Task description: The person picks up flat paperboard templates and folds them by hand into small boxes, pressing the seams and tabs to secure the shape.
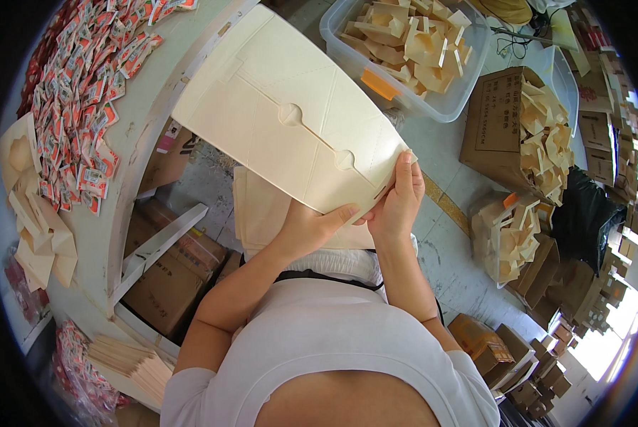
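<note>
Both hands hold a large cream die-cut cardboard sheet (265, 133) by its near right end, above the lap. Two round cut-outs joined by a slit run along its middle, with crease lines across it. My left hand (319, 224) grips the near edge, thumb on top and fingers hidden underneath. At the right corner my right hand (399, 197) pinches the sheet, its thumb on the upper face. The sheet's far end reaches over the edge of the pale table (143, 123). More flat cream sheets (260, 213) rest on the lap below it.
Many small red-and-white packets (78, 107) cover the table, beside folded cream card pieces (41, 229). A clear plastic bin (452, 109), a cardboard box (490, 123) and a clear container (484, 240) hold folded card pieces. A black plastic bag (586, 219) stands at right.
</note>
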Demonstrator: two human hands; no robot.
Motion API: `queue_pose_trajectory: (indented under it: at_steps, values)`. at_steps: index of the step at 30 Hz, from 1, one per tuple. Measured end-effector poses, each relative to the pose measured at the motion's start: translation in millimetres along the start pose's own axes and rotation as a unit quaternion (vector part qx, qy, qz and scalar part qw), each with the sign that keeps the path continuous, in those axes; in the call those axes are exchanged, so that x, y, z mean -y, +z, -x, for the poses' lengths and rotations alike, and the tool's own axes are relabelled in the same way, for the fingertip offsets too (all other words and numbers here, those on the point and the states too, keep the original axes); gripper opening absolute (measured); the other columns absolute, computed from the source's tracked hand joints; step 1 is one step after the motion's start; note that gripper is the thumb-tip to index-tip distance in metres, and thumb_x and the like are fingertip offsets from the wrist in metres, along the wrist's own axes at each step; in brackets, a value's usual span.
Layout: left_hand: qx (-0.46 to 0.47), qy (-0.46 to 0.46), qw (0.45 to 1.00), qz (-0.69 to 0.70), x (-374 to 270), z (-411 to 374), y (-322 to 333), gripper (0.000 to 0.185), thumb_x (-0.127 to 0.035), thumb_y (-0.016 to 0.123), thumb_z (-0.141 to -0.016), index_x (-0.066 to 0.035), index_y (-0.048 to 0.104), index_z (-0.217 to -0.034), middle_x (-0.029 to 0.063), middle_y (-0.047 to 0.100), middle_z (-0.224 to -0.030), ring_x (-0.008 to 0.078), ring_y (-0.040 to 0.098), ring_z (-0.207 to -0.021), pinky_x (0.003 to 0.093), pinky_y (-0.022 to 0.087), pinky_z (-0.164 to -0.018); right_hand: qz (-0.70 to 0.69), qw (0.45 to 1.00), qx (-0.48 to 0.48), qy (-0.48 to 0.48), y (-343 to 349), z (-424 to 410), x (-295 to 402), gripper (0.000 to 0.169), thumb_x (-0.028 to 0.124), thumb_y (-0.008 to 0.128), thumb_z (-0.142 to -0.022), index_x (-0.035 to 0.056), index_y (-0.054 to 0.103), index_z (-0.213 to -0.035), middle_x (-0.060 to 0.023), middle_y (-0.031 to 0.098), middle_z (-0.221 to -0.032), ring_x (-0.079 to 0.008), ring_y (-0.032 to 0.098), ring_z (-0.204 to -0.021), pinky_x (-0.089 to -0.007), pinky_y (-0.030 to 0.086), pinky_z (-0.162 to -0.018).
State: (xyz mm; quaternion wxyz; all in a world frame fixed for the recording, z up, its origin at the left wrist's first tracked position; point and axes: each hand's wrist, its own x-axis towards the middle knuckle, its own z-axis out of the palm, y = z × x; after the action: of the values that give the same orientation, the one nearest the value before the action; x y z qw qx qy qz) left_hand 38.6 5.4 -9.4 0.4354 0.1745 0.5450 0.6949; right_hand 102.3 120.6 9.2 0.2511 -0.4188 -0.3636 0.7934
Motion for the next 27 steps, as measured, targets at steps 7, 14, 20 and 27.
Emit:
queue_pose_trajectory:
  at_steps: [7, 14, 20, 27]
  values:
    - [0.106, -0.058, 0.921, 0.370, 2.8, -5.1, -40.1, 0.050, -0.013, 0.057, -0.079, -0.005, 0.034, -0.123, 0.0129, 0.042, -0.123, 0.0281, 0.041, -0.113, 0.0441, 0.040, -0.090, 0.200, 0.845, 0.014, -0.496, -12.4, -4.5, 38.3, 0.040, 0.031, 0.034, -0.092, -0.0009, 0.047, -0.070, -0.0026, 0.046, -0.060, -0.0117, 0.041, -0.050, -0.0221, 0.029, -0.045]
    - [0.003, 0.080, 0.943, 0.322, -4.4, -17.5, -81.0, 0.050, -0.023, 0.055, -0.082, -0.011, 0.034, -0.125, 0.0120, 0.040, -0.127, 0.0294, 0.038, -0.116, 0.0447, 0.029, -0.098, 0.267, 0.703, 0.232, -0.617, -4.2, -6.7, 68.4, 0.039, 0.028, 0.036, -0.091, -0.0025, 0.053, -0.074, -0.0132, 0.056, -0.068, -0.0201, 0.050, -0.055, -0.0292, 0.039, -0.048]
    - [0.080, 0.074, 0.943, 0.313, -27.1, -9.9, -89.1, 0.051, -0.039, 0.056, -0.079, -0.006, 0.046, -0.116, 0.0097, 0.051, -0.115, 0.0236, 0.051, -0.102, 0.0393, 0.042, -0.084, 0.271, 0.860, -0.040, -0.430, -25.3, -35.2, 59.7, 0.033, 0.025, 0.036, -0.092, 0.0010, 0.048, -0.073, -0.0021, 0.045, -0.062, -0.0104, 0.040, -0.057, -0.0237, 0.037, -0.053]
    - [0.064, -0.077, 0.990, 0.097, -33.4, 3.9, -96.2, 0.043, -0.037, 0.056, -0.081, -0.002, 0.054, -0.107, 0.0060, 0.060, -0.095, 0.0116, 0.056, -0.085, 0.0267, 0.045, -0.073, 0.495, 0.826, 0.051, -0.263, -46.8, -56.8, 57.2, 0.032, 0.025, 0.041, -0.092, 0.0008, 0.048, -0.073, 0.0005, 0.046, -0.065, -0.0063, 0.036, -0.061, -0.0195, 0.033, -0.054]
